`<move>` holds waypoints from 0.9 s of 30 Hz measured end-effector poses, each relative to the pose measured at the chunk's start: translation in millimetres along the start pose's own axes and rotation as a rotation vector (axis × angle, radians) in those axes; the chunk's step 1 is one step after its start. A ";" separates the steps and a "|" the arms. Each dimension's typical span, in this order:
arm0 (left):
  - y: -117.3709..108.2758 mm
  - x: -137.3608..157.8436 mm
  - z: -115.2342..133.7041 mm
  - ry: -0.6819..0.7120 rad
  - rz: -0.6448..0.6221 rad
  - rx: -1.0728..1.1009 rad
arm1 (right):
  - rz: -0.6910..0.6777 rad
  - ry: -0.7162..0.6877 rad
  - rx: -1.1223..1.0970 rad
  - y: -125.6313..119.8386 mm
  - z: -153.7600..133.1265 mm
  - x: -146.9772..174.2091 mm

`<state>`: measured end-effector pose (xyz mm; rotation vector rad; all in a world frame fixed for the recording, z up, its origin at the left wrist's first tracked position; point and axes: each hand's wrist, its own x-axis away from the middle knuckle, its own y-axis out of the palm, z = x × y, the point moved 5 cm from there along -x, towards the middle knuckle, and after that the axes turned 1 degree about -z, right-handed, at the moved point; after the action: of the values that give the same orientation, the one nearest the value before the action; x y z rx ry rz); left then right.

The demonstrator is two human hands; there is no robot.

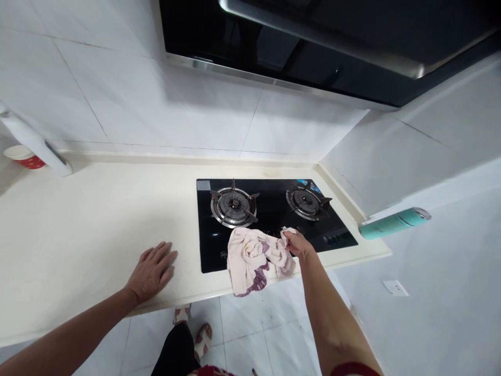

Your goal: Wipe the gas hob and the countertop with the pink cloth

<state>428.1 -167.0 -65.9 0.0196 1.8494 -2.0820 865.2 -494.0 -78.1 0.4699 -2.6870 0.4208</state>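
My left hand [151, 271] rests flat on the cream countertop [102, 224], left of the stove, fingers stretched out and holding nothing. At the front edge of the black gas stove [270, 201], my right hand [296, 243] grips a pale pink cloth [254, 256] by one corner. The cloth lies bunched over the stove's front, and part of it, with a purple patch, hangs past the glass onto the counter edge. Behind it sit the left burner [234, 204] and the right burner [308, 201]. The control knobs are mostly hidden by the cloth and my hand.
A turquoise cylindrical bottle [393, 223] stands at the counter's right end. Overhead juts a black range hood [289, 47]. At the far left are a white upright object [37, 138] and a red-and-white cup [25, 156]. A wall socket [395, 288] is low on the right.
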 end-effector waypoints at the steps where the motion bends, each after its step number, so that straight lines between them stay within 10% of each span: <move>1: 0.1 0.1 -0.4 0.003 0.001 -0.007 | 0.014 -0.022 -0.004 -0.7 -1.6 2.1; 7: 0.7 1.5 -2.6 0.017 0.025 -0.028 | 0.270 -0.238 0.020 14.2 6.8 42.4; 11: -0.6 1.0 -3.4 0.037 0.031 -0.051 | 0.399 -0.432 0.123 68.2 22.0 89.6; 16: -4.3 -2.2 -5.4 0.071 0.043 -0.079 | 0.297 -0.630 0.626 167.6 12.5 147.6; 21: 0.7 -3.3 -11.8 0.081 0.059 -0.069 | 0.025 -0.703 0.679 238.0 3.2 188.6; 24: 2.1 -1.0 -18.3 0.075 0.078 -0.038 | -0.123 -0.809 0.483 242.5 -2.1 198.4; 27: -5.1 1.6 -18.7 0.045 0.127 0.030 | -0.002 -0.801 0.286 197.3 -1.5 184.0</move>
<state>421.0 -148.9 -64.1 0.1877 1.7935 -2.0376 630.9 -364.5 -44.8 0.8746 -3.3984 0.7505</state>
